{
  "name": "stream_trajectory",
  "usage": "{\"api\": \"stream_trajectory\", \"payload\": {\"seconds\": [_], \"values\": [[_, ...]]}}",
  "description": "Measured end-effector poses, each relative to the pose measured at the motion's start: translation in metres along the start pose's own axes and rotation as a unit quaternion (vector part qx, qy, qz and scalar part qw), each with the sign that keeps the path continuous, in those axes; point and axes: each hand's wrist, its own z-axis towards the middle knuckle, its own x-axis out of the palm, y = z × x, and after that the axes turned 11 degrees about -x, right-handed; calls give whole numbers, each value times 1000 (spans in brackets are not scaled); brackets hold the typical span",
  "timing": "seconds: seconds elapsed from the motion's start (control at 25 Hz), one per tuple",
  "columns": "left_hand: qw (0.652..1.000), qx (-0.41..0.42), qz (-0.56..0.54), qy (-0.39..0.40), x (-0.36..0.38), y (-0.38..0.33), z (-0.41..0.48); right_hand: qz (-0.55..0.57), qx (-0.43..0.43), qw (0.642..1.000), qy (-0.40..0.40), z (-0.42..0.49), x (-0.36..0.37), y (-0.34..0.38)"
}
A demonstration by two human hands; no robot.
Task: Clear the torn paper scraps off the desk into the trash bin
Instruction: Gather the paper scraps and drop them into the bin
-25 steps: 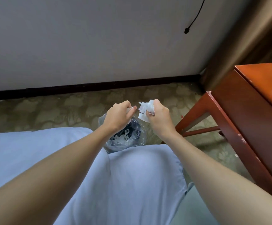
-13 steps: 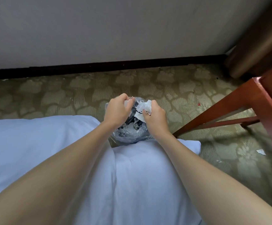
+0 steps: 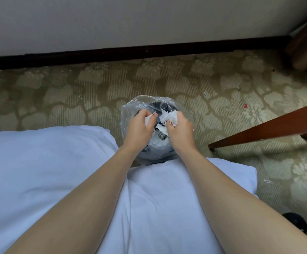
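Trash bin [image 3: 150, 104], centre frame: near rim and most of the interior are covered by the left hand [image 3: 140, 129] and right hand [image 3: 181, 131]. Paper scraps [image 3: 169, 117] are partly enclosed by curled fingers [image 3: 181, 117]; no count can be made. Wooden rail [image 3: 268, 129]: cut off at the right edge. Dark object [image 3: 295, 223], lower right: partly masked, not identified. White specks [image 3: 267, 181], right: too small to be told.

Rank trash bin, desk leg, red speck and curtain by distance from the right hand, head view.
1. trash bin, directly under the right hand
2. desk leg, just right
3. red speck, on carpet beyond
4. curtain, far right corner
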Motion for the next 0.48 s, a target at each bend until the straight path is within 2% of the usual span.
{"api": "stream_trajectory", "payload": {"seconds": [0.12,0.28,0.48], "values": [[1000,-6,-30,3,9,6,12,17,20,1000,-3,13,13,-6],[1000,8,8,-13,20,21,30,55,13,998,21,26,28,-23],[999,-18,27,-2,24,27,37,75,16,996,54,34,41,-33]]}}
